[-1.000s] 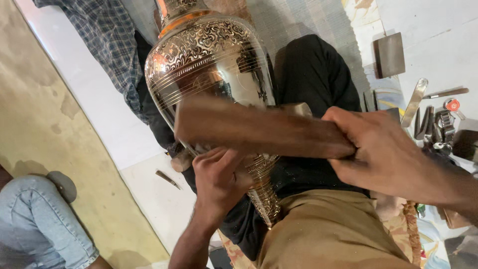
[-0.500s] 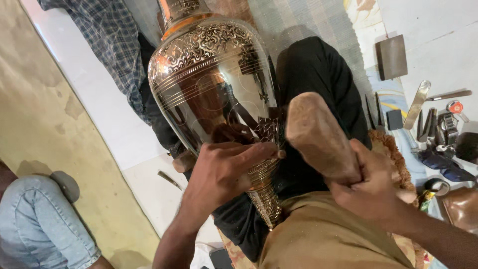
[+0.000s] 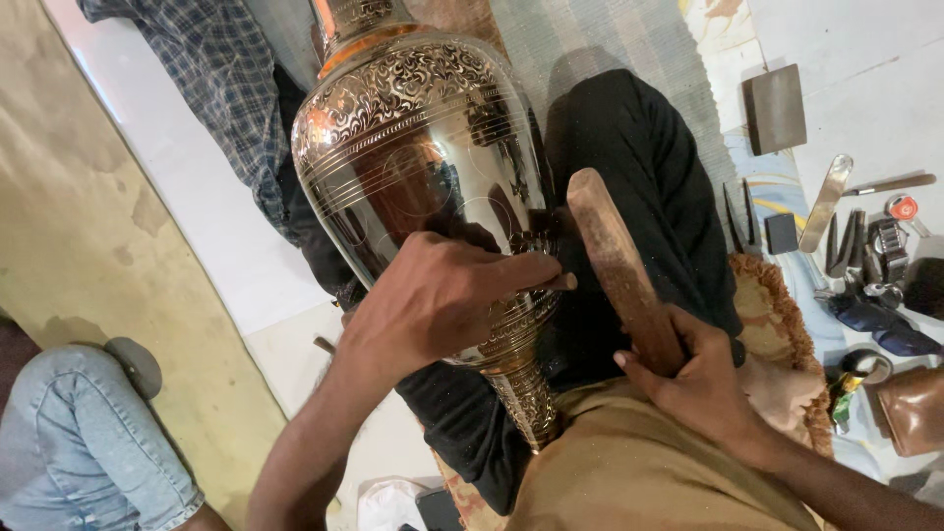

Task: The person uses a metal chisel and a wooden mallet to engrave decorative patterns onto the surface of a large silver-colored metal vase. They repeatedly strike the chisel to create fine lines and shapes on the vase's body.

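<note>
Left hand (image 3: 442, 300): fingers closed on a small chisel (image 3: 562, 282), tip set against the vase (image 3: 423, 177), low on its right flank. Right hand (image 3: 703, 383): fingers wrapped around a wooden mallet (image 3: 615, 261), raised just right of the chisel. Vase laid across a black-clothed lap (image 3: 629, 167); tools (image 3: 855, 246) scattered on the floor further right.

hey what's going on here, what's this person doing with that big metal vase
A person sits on the floor with a large engraved metal vase lying across their lap. Their left hand presses a small tool against the vase's patterned side, while the right hand grips a wooden mallet raised just beside it, not touching the tool at this moment. More hand tools lie on the floor to the right, and another person's jeans-clad knee shows at lower left.
</note>
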